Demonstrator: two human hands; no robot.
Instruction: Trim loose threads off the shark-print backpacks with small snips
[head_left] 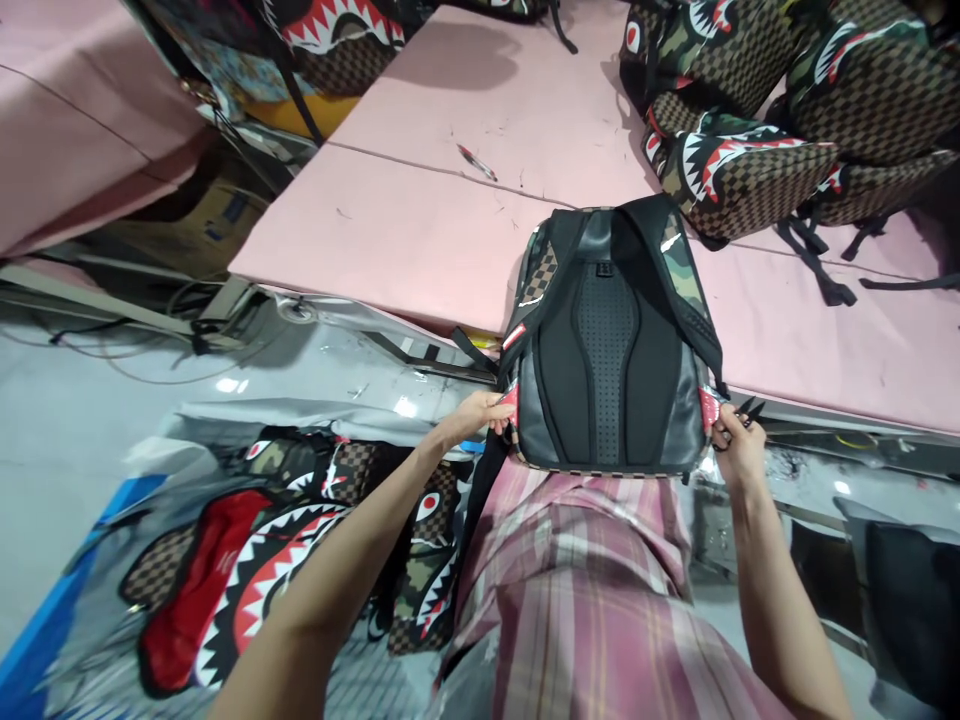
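A backpack (607, 350) with a black padded back panel, checkered and camouflage sides lies face down at the near edge of the pink table (420, 230), half resting against my lap. My left hand (484, 412) pinches the bag's lower left corner by a red patch. At the lower right corner my right hand (736, 440) is closed on the bag's edge and also holds small black snips whose tips stick out to the right.
Several shark-mouth backpacks (750, 170) are piled at the table's far right, with loose straps trailing. More of them lie in a heap (285, 550) on the floor at my left. A red pen (477, 161) lies mid-table. Another pink table (67, 120) stands far left.
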